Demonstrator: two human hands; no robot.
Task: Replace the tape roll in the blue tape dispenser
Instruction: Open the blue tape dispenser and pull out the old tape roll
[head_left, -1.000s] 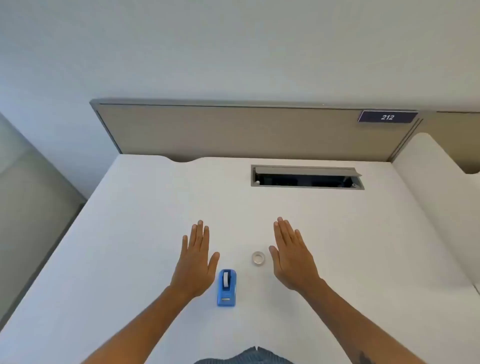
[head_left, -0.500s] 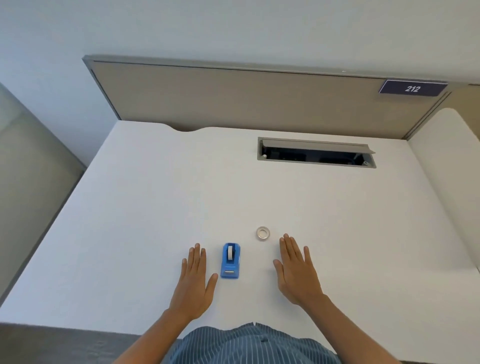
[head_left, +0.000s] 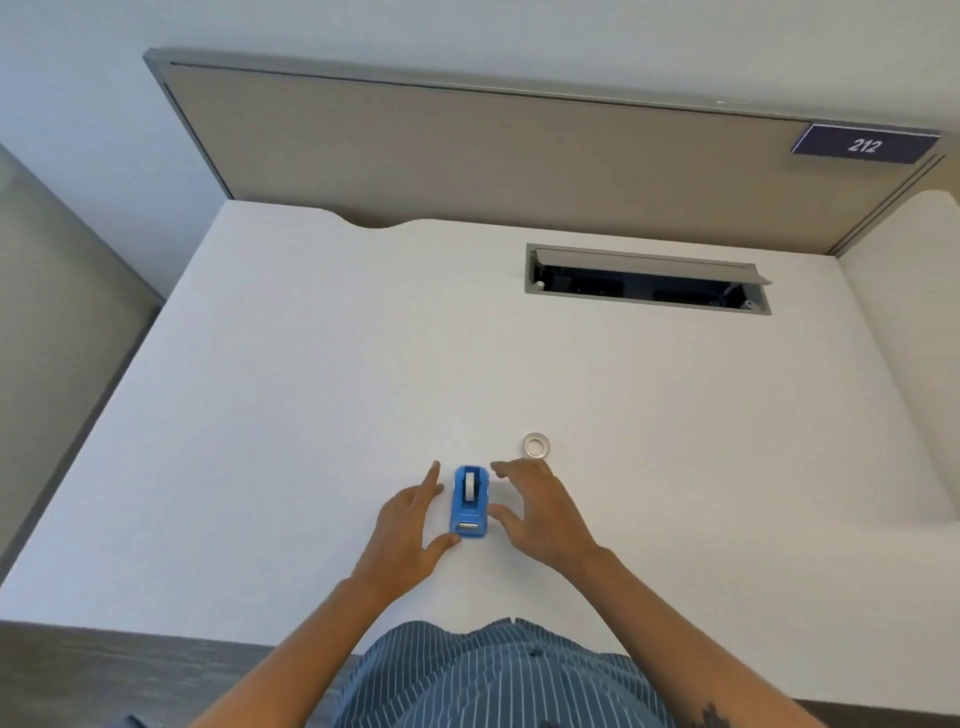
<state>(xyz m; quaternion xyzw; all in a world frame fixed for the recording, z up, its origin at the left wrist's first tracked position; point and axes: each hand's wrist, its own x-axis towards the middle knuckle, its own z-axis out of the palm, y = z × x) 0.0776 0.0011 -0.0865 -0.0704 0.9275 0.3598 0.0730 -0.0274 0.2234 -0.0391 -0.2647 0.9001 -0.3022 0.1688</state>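
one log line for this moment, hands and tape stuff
left hand: open, beside blue tape dispenser | right hand: open, on its other side | dispenser: on desk, roll inside | spare tape roll: untouched

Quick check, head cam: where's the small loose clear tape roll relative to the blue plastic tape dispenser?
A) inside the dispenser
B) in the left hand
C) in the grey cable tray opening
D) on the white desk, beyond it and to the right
D: the small loose clear tape roll lies flat on the white desk, beyond and right of the blue plastic tape dispenser, just past the right hand, untouched.
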